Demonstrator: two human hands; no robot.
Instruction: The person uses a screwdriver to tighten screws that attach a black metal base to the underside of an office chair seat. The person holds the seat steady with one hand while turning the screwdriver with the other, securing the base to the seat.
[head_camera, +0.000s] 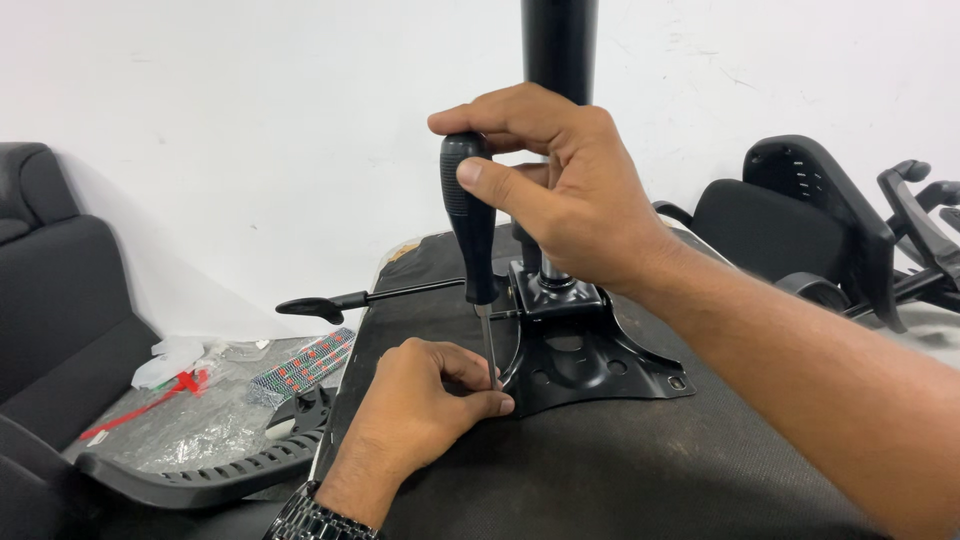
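Nearest me, my left hand (425, 400), a dark metal watch (318, 520) at its wrist, rests on the upturned black seat underside (620, 470), fingers pinched together around the lower end of the screwdriver's thin metal shaft at the front corner of the black metal seat plate (590, 365). Above it, my right hand (565, 195) is clamped around the top of the upright black-handled screwdriver (470, 230), thumb pressed to the handle. The seat's left edge drops off just beside my left wrist; below it lie a curved black plastic armrest piece (190, 475), crumpled clear plastic bags (190, 425) with red bits inside, and a flat packet patterned in red and green (305, 365). A black lever (345, 300) juts left from the plate. The black gas cylinder (558, 45) rises behind my right hand. Farther right, well apart, stand more black chair parts (810, 220) against the white wall (250, 120).
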